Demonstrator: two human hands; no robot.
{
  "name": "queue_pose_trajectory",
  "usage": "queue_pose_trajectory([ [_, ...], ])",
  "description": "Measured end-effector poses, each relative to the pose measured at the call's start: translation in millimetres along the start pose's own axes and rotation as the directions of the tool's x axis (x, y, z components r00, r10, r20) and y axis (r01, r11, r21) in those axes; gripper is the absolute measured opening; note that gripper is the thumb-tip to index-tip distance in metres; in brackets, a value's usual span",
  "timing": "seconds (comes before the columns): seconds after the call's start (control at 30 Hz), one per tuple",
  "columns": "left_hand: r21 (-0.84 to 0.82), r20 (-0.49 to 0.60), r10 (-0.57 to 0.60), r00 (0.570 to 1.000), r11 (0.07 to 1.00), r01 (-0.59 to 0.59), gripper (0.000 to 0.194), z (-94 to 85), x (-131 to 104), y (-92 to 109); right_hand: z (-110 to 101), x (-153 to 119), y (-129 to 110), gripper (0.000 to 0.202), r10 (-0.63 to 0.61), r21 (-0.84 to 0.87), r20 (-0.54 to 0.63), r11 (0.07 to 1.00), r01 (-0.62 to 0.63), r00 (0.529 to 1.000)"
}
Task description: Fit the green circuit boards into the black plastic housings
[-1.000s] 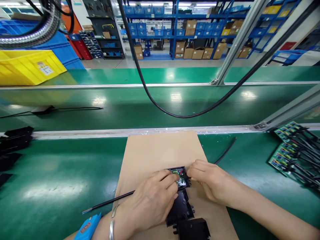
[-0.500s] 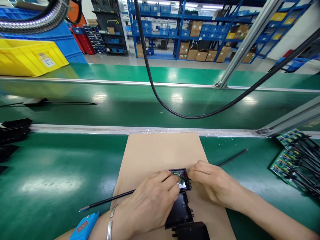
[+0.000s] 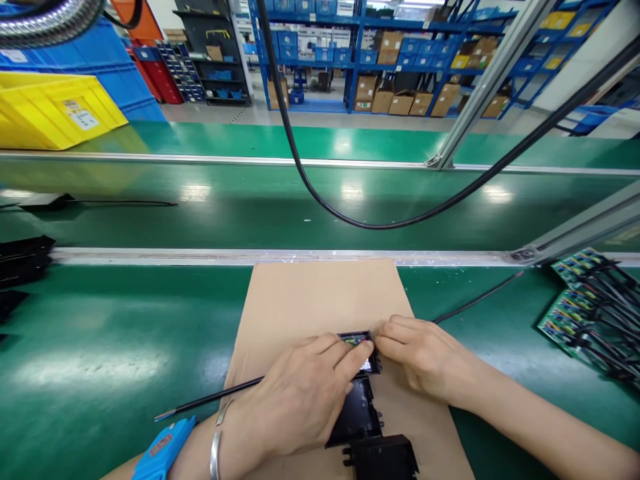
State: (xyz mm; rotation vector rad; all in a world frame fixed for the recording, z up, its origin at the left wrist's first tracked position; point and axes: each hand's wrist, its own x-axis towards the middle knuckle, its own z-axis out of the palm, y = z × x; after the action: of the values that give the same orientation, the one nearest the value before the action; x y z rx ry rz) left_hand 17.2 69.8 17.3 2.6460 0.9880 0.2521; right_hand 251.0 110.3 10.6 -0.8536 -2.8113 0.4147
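Observation:
On a sheet of brown cardboard lies a small black plastic case with a green circuit board inside. My left hand bends over it, fingers gripping the case and the index fingertip pressing at the board's right end. At the case's right edge, the fingers of my right hand pinch a thin black cable, whose far part trails up to the right. A second black cable with bared wire ends comes out left of my left hand. Open black case halves lie below, partly covered.
Circuit boards with black leads are piled at the right. Black plastic parts lie at the left edge. A hanging black cable loops across the view. Beyond the metal rail stands a yellow bin.
My left index finger has stretched to the right over the board, hiding more of it. The right cable's free end has shifted up and to the right. The view has moved slightly.

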Motion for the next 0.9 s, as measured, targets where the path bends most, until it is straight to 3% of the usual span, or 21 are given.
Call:
queue_pose_trajectory([
  [0.2,0.086,0.083,-0.041,0.996,0.996,0.034,0.031,-4.0,12,12,0,5,-8,0.024,-0.048,-0.192,0.051,0.98,0.057,0.998],
  [0.33,0.074,0.073,-0.071,0.995,0.995,0.066,0.034,0.8,10,11,0,0,-8,0.022,0.017,-0.124,0.027,0.992,-0.014,0.999],
  [0.43,0.045,0.049,-0.064,0.997,0.997,0.062,0.048,4.4,4,6,3,-6,-5,0.019,0.077,-0.027,-0.078,0.996,-0.08,0.994],
  [0.57,0.092,0.059,-0.049,0.997,0.995,0.043,0.052,5.9,2,6,12,-9,0,0.026,0.034,0.031,-0.197,0.999,-0.028,0.98],
  [0.77,0.187,0.105,-0.07,0.992,0.981,0.049,0.049,6.4,11,20,25,-10,2,0.035,-0.073,-0.082,-0.188,0.995,0.058,0.98],
  [0.9,0.085,0.077,-0.087,0.993,0.993,0.08,0.043,-1.5,9,18,26,-13,5,0.032,-0.055,-0.027,-0.221,0.998,0.05,0.974],
])
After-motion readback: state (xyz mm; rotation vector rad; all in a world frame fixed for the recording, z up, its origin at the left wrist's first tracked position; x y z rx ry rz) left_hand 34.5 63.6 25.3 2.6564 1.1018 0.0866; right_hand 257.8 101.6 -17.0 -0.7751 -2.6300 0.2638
